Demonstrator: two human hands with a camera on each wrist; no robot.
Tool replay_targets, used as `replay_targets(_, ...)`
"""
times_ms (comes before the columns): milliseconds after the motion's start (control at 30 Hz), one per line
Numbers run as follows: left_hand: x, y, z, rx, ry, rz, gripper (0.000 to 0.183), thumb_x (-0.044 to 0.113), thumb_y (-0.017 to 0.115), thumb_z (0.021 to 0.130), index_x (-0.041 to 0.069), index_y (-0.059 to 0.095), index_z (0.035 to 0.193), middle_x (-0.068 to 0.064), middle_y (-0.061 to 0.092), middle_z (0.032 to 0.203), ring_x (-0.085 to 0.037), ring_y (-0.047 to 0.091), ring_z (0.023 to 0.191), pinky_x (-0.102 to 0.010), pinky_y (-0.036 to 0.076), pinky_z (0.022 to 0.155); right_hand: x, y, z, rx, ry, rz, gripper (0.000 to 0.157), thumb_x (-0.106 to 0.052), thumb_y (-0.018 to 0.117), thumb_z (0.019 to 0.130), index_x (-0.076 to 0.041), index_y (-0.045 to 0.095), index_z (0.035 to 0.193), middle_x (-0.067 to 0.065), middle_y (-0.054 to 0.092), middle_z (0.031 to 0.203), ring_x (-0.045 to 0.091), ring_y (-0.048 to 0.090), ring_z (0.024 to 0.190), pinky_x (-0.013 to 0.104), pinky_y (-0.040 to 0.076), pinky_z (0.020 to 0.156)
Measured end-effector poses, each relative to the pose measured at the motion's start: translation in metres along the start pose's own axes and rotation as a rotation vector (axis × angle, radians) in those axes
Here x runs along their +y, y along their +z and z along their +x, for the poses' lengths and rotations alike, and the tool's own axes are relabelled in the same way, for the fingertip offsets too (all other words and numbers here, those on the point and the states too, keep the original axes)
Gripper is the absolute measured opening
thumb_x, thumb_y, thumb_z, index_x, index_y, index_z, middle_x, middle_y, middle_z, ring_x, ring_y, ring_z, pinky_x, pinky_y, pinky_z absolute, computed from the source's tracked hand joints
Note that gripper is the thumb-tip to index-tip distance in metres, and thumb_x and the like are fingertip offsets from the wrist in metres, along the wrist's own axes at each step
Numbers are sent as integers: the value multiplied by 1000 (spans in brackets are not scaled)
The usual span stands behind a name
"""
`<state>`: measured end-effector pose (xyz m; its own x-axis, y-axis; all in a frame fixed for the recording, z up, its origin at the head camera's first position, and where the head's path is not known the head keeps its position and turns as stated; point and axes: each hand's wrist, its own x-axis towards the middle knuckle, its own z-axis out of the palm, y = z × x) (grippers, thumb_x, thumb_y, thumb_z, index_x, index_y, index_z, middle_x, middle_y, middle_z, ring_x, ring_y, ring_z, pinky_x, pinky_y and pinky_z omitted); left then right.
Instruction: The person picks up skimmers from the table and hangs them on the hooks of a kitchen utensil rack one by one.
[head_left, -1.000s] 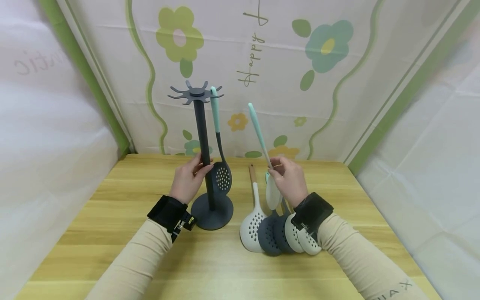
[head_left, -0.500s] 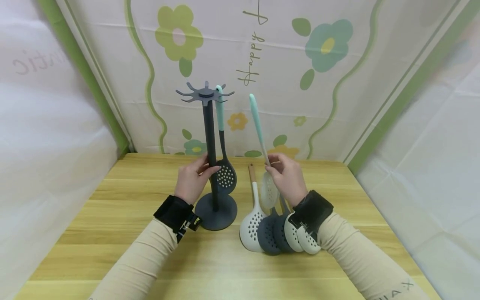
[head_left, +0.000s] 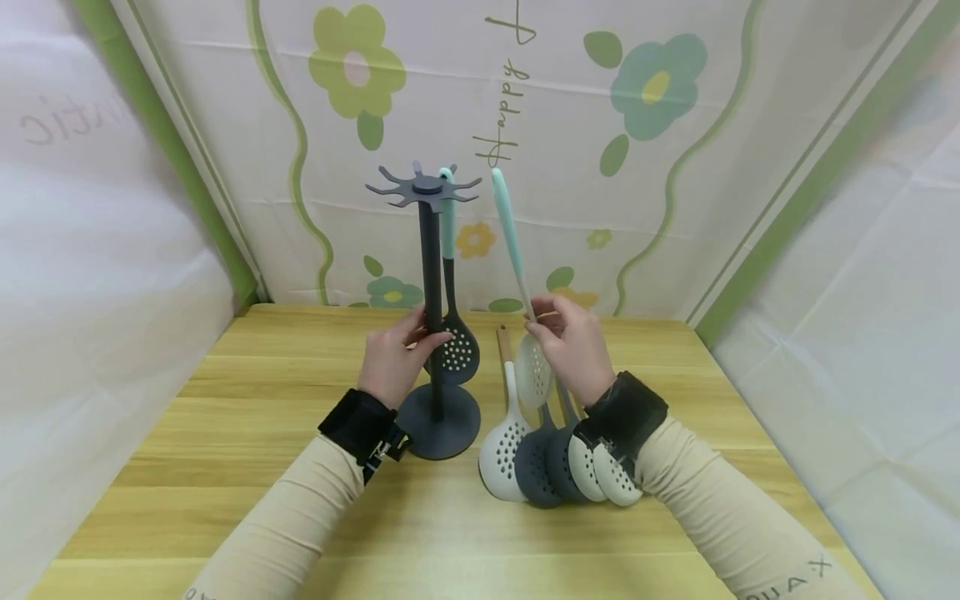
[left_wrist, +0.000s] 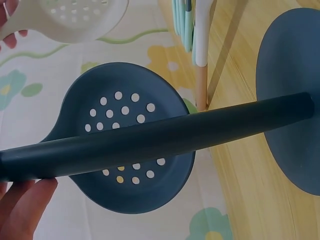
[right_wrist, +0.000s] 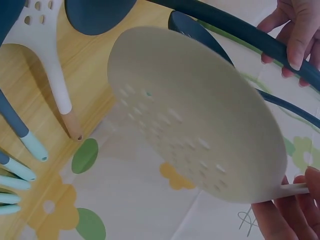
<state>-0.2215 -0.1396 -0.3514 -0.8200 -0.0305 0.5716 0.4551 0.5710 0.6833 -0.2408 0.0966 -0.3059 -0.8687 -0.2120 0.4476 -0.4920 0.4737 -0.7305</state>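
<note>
My left hand (head_left: 393, 358) grips the pole of a dark utensil stand (head_left: 430, 267) that has a round base and a ring of hooks on top. From one hook hangs a dark skimmer (head_left: 459, 358) with a mint handle; its holed head shows behind the pole in the left wrist view. To the right, my right hand (head_left: 577, 346) pinches the thin neck of a white skimmer (head_left: 533, 379) just above its head. That skimmer is raised over the table, its mint handle pointing up and tilted left. In the right wrist view its pale head (right_wrist: 195, 115) covers much of the scene.
A white skimmer with a wooden handle (head_left: 502, 458) lies on the wooden table (head_left: 247, 467). Beside it several more overlap in a row, among them a dark skimmer (head_left: 536, 475) and a white skimmer (head_left: 618, 482). A flowered cloth (head_left: 555, 208) hangs behind.
My left hand has shifted the stand to the right, its top more than its base, and the hanging skimmer moved along. My right hand has raised the white skimmer a little and leftward.
</note>
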Motion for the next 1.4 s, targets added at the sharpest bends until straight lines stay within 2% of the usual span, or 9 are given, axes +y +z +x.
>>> replay_targets(200, 1, 1, 0, 13, 42, 26, 32, 16, 73, 90, 6, 69, 120, -17, 75, 104, -32, 74, 93, -41, 60, 76, -3, 0, 1, 1, -6, -6, 27, 2, 67, 91, 6, 63, 117, 22, 69, 114, 33, 71, 98, 43, 59, 87)
replay_targets(967, 0, 0, 0, -4, 9, 4, 31, 18, 71, 91, 9, 69, 120, -14, 75, 106, -30, 74, 96, -40, 60, 79, -5, 1, 2, 9, -44, -41, 29, 2, 69, 90, 4, 64, 119, 20, 70, 111, 32, 72, 95, 44, 60, 83)
replay_targets(1400, -1, 0, 0, 1, 21, 4, 36, 17, 72, 90, 7, 68, 124, -15, 75, 106, -29, 74, 95, -39, 60, 79, -4, 2, 1, 14, -68, -62, 29, 2, 70, 89, 4, 65, 118, 20, 71, 106, 32, 72, 92, 44, 60, 81)
